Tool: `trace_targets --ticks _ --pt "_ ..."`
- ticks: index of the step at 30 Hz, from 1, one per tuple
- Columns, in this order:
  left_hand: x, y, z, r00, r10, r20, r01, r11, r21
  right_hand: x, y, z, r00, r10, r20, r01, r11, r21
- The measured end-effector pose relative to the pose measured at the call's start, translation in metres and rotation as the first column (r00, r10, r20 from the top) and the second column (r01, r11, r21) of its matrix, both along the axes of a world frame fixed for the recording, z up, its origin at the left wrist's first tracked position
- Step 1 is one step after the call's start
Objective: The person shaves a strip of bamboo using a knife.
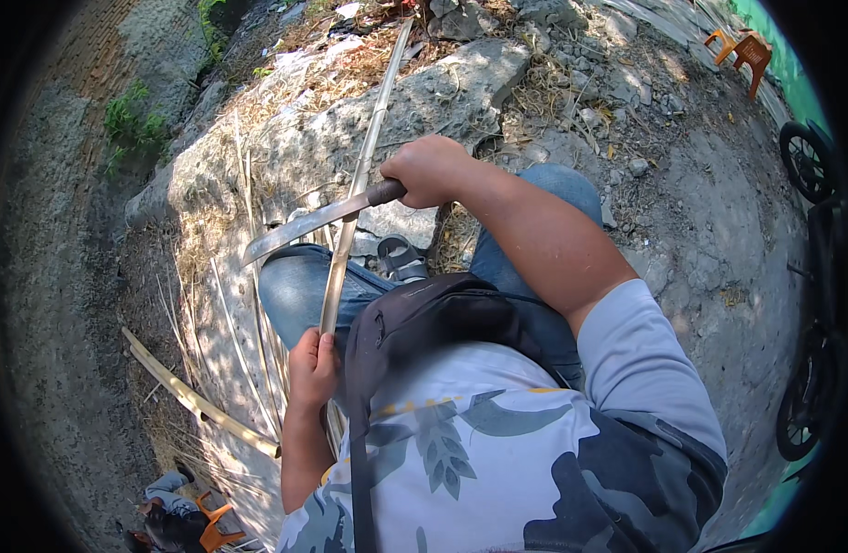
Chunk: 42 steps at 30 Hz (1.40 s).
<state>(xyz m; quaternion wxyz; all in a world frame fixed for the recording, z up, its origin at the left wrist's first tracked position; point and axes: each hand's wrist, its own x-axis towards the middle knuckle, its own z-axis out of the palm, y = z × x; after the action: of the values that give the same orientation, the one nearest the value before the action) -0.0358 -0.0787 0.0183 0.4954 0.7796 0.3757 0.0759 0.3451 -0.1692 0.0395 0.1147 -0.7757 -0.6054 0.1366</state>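
Strip (363,162): long, pale, narrow | left hand (312,370) gripping near end, right hand (430,172) gripping knife (301,227) (blade crossing the strip) | sandal (403,260), concrete slab (442,97), yellowish pole (201,405) around

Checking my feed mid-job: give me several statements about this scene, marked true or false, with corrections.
1. The right hand grips the knife by its handle. True.
2. The left hand is empty. False: it holds the long pale strip.
3. In this view, the knife's blade crosses the strip. True.
4. The bag at the person's front is bright red. False: it is dark.
5. An orange seat shows at the upper right. True.
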Motion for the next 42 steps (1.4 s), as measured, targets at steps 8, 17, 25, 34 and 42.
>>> trace_targets --ticks 8,17,25,34,42 --pt "0.001 -0.004 0.006 0.997 0.038 0.061 -0.035 0.998 -0.046 0.001 -0.005 0.006 1.000 -0.007 0.010 0.006 0.993 0.114" --pt "0.001 -0.006 0.014 0.999 -0.011 -0.049 0.015 0.996 0.091 0.008 0.000 0.002 0.978 0.122 0.169 -0.159 0.963 0.219" --pt "0.001 -0.007 0.027 0.999 0.006 0.037 -0.009 0.996 0.089 0.020 -0.014 0.007 0.993 -0.117 0.021 0.103 0.933 0.345" --pt "-0.002 -0.008 0.015 1.000 0.004 -0.008 -0.003 0.994 0.109 -0.001 -0.006 0.002 0.977 0.128 0.168 -0.169 0.951 0.258" --pt "-0.011 -0.005 0.021 0.998 0.032 0.054 -0.035 0.998 0.052 0.017 -0.008 0.006 0.993 -0.118 -0.001 0.116 0.975 0.191"
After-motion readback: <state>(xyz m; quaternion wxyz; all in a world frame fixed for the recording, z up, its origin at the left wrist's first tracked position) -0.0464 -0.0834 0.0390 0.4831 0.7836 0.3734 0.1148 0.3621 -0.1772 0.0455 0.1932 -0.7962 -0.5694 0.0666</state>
